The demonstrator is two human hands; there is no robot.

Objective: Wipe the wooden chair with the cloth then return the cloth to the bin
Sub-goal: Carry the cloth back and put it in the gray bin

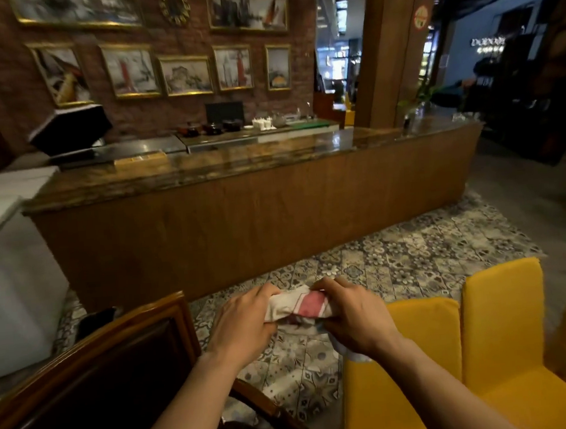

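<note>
Both forearms reach out from under the camera, and I see the left hand (240, 321) and the right hand (355, 316) close together above the patterned floor (395, 260). Between them is the cloth (298, 308), white with a red patch; the fingers of both hands are closed around its two ends and it is bunched, not spread. At lower left is the wooden chair (94, 355), near the left hand but not touched. At right stand yellow chairs (503, 316). No bin is visible to me. I judge the wiping is not yet begun. One risk: a loose end hanging under the right hand can slip or drag if the grip relaxes, and a bunched cloth would wipe poorly
</note>
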